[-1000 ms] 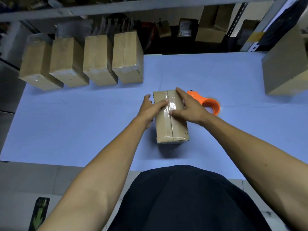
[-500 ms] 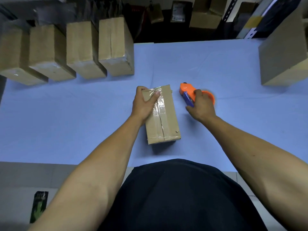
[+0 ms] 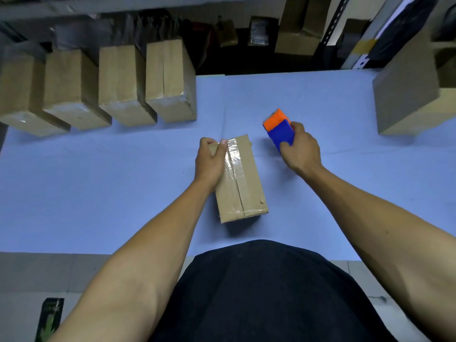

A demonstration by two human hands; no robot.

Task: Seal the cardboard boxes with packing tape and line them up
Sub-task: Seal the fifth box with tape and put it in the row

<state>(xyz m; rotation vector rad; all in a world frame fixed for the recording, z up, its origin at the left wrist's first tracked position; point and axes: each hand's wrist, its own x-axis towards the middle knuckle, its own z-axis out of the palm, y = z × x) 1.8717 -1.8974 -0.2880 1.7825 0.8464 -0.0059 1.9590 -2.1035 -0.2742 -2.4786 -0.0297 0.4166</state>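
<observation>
Since half a second ago our right hand (image 3: 299, 150) has lifted the tape dispenser (image 3: 280, 128) off the blue table (image 3: 123, 193), fingers curled round it. Our left hand (image 3: 209, 161) grips the far left edge of the taped box (image 3: 243, 183) lying mid-table. Four sealed boxes (image 3: 123, 82) stand in a row far left; contents hidden. One larger box (image 3: 409, 95) sits far right.

A blue-covered table (image 3: 98, 193) spans the scene; dark shelves (image 3: 246, 33) with clutter stand beyond its far edge.
</observation>
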